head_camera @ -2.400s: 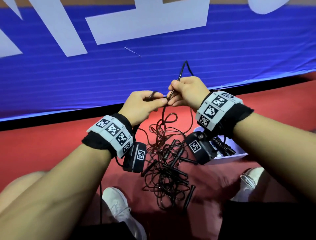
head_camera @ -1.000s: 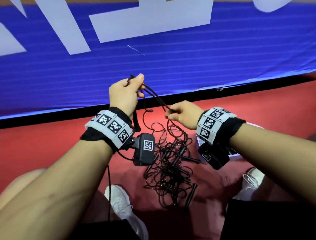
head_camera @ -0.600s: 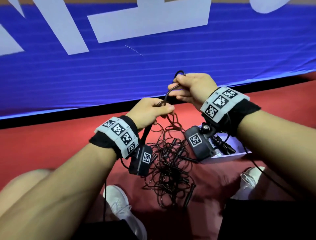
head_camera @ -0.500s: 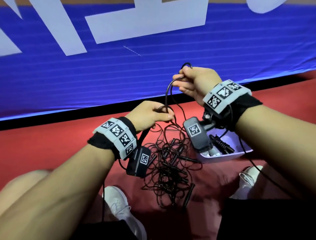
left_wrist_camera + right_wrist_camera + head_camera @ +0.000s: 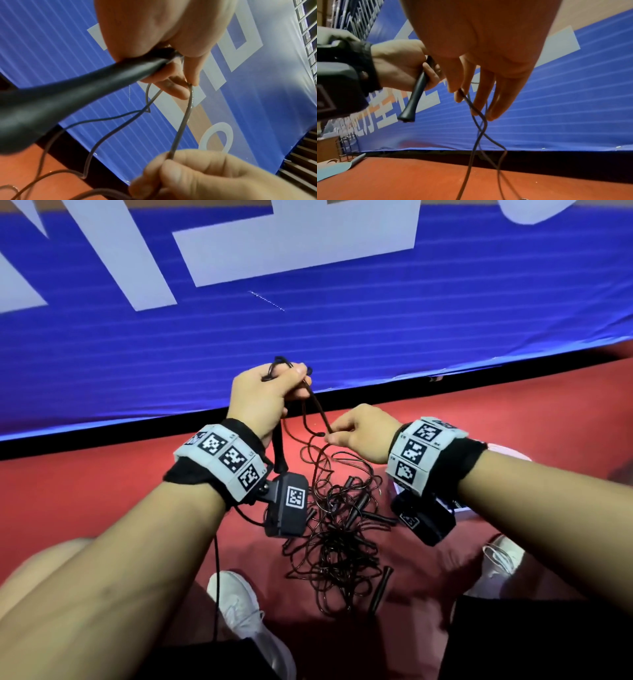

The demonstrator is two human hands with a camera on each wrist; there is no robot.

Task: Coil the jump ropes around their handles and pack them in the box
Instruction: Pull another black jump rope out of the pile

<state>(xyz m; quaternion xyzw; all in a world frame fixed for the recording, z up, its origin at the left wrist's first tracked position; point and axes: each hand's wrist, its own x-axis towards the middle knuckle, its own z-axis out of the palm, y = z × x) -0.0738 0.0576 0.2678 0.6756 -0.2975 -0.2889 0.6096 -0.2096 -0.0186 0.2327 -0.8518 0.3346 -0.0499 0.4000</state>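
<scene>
Nearest, the tangled jump ropes (image 5: 337, 546) lie heaped on the red floor (image 5: 102, 491). Beyond, the right hand (image 5: 363, 431) pinches the cord (image 5: 317, 409) taut for winding; farther left, the left hand (image 5: 262, 397) grips the handle (image 5: 279, 446) as its core.

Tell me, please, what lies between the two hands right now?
A taut stretch of rope runs from the left hand, which also grips a handle, down to the right hand pinching it; the head and left wrist views show it.
</scene>
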